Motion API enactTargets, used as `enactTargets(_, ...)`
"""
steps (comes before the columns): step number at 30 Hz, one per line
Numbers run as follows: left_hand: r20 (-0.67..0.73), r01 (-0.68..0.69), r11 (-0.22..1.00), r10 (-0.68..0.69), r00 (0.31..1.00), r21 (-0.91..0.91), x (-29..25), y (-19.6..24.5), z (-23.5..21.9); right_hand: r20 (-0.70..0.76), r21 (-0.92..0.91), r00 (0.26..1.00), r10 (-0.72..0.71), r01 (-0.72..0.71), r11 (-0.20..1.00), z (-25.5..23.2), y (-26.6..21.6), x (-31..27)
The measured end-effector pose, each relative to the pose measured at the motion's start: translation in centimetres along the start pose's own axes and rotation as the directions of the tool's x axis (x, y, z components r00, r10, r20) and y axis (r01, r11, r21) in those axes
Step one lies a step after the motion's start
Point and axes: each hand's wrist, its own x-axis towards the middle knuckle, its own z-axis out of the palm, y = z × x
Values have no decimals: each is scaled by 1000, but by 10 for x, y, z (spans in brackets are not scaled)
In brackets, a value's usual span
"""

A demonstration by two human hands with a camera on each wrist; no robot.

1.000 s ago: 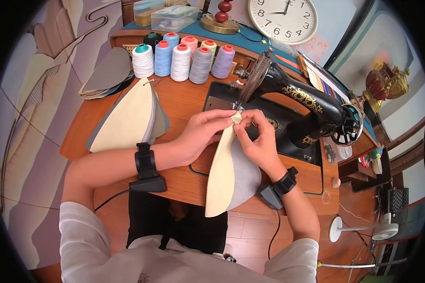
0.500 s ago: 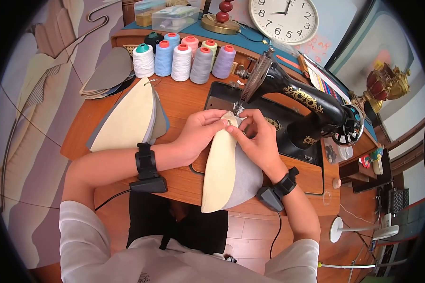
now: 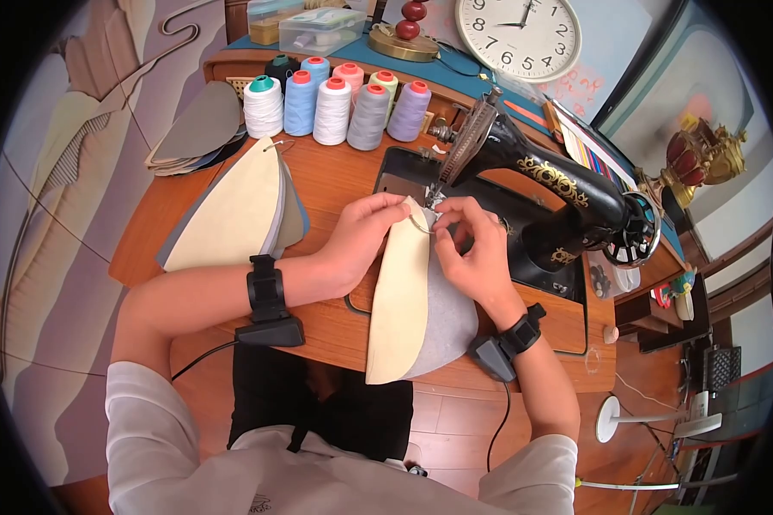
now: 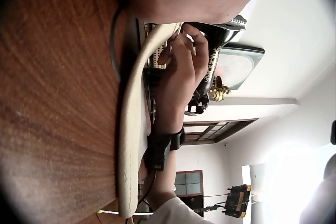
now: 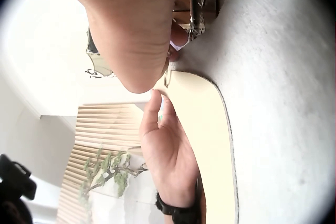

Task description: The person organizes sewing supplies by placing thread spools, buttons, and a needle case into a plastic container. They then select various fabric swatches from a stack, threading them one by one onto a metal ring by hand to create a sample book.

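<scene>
A cream leaf-shaped sheet (image 3: 399,300) lies over a grey sheet (image 3: 451,313), their narrow tips toward the sewing machine. My left hand (image 3: 352,249) pinches the cream sheet near its tip, thumb and forefinger at the edge. A thin metal ring (image 3: 420,225) passes through the tip and shows as a bright loop in the right wrist view. My right hand (image 3: 477,257) pinches the ring's other side, with fingers curled beside the grey sheet. In the left wrist view, the cream sheet's curved edge stands just above the wooden tabletop (image 4: 58,103).
The black sewing machine (image 3: 541,172) stands right behind my hands. Several thread cones (image 3: 331,112) line the table's back. On the left lie another ringed set of cream and grey sheets (image 3: 228,215) and a stack of dark sheets (image 3: 202,120).
The sheets' lower end has swung slightly left and up. The tip, bent between my fingers before, is now straighter. My hands have drawn a little apart, and the ring shows between them.
</scene>
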Motion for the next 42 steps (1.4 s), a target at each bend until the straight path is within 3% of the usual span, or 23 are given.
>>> enactTargets(3,-27,-28,1000,28,999,-13,1,-1,2,26,-8,1000,-15,15,1000,-1,1,1)
enactTargets(5,-40,-70,998,70,997,2,0,-2,3,-16,-58,991,-133,132,990,1,2,1)
enactTargets(14,3,-134,984,134,991,122,-1,3,4,-59,-117,980,-190,183,976,-2,-1,1)
enactTargets(20,34,-93,983,89,995,159,-1,0,1,-103,-138,974,-203,189,972,0,1,0)
enactTargets(22,107,-123,969,101,989,215,-1,1,0,-107,-141,973,-204,188,972,0,-1,0)
enactTargets(32,122,-113,951,81,989,289,-3,2,0,-94,-164,973,-211,194,967,0,-6,-1)
enactTargets(37,223,-216,921,148,964,324,-7,4,7,-150,-176,966,-210,183,967,3,-4,-1)
enactTargets(42,231,-143,943,73,970,302,-7,6,6,-155,-152,970,-189,166,974,3,-3,-1)
